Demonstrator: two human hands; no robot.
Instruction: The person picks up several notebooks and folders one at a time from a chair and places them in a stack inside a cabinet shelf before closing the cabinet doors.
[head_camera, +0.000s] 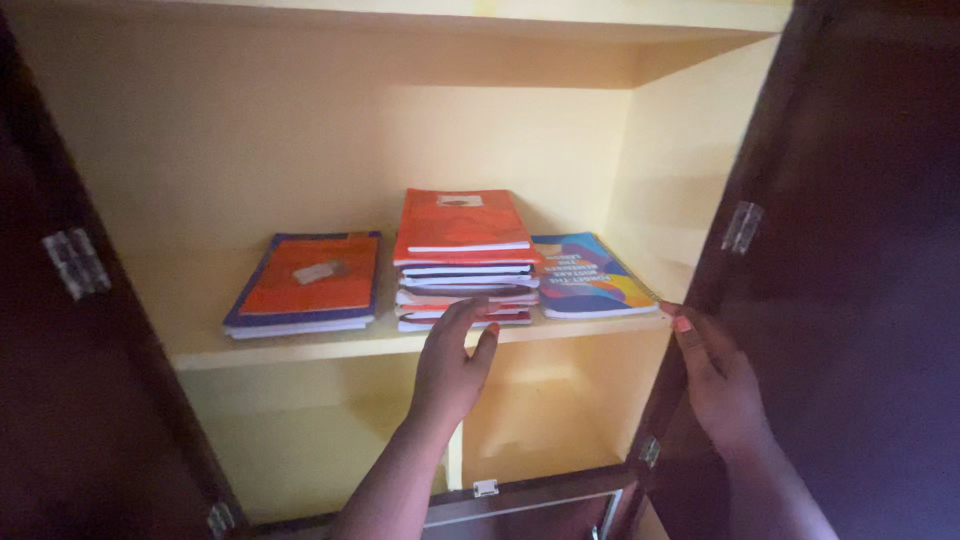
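Left hand (452, 365), grip wide, touches the middle book stack (465, 262); right hand (715, 375), fingers flat, rests on the cupboard door (850, 280). A nudge could slide the uneven stack off the shelf (300, 348).

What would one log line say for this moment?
left hand: touching middle book stack | right hand: on cupboard door edge | shelf: three book piles

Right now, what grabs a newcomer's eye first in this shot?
The tall middle stack of notebooks with an orange cover on top, on the yellow cupboard shelf, with the left hand touching its front edge. Beside it lie an orange-and-purple book and a multicoloured book. The right hand rests on the dark open door.
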